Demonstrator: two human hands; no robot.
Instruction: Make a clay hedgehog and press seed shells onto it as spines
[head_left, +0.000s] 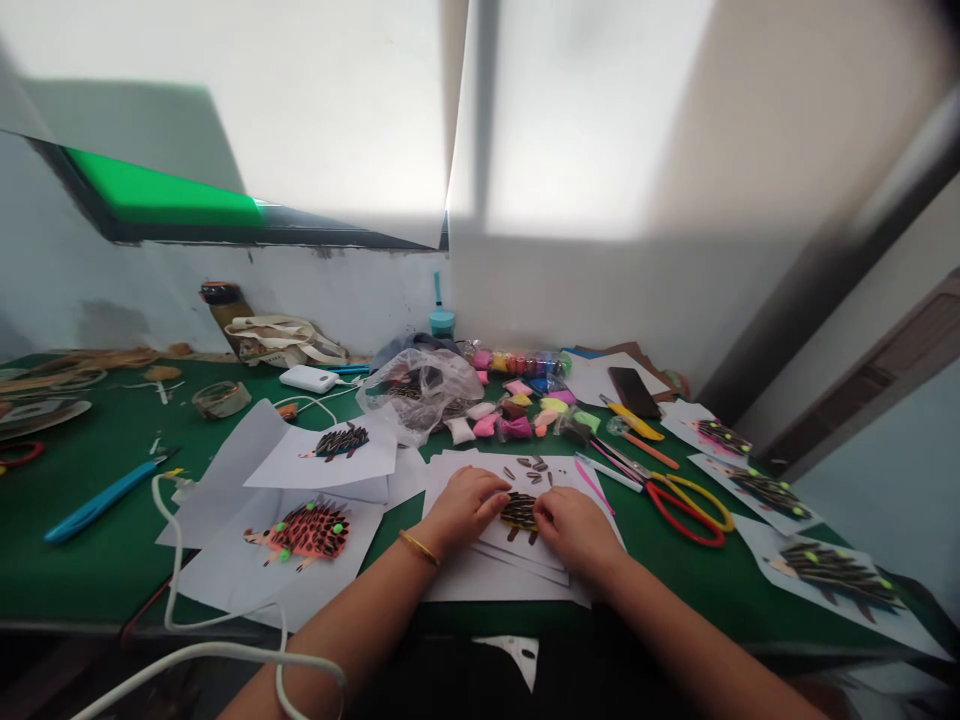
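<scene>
A hedgehog figure (519,512), covered in striped sunflower seeds over a yellowish body with brown feet, lies on a stack of white paper (495,585) before me. My left hand (465,508) rests at its left side, fingers stretched over the sheet and the thumb near the seeds. On the other side, my right hand (581,528) has its fingers curled together at the hedgehog's edge; what the fingertips pinch, if anything, is hidden. Several loose sunflower seeds (534,464) lie on the paper just above the figure. A pink strip (596,486) is at the sheet's right.
Red-and-yellow scissors (686,505), a yellow cutter (634,420) and a phone (634,391) lie right. Finished-looking hedgehog sheets (840,575) line the right edge. Colourful clay packets (514,427) and a plastic bag (420,390) sit behind. A white cable (174,560) crosses left, near a pink hedgehog sheet (300,530).
</scene>
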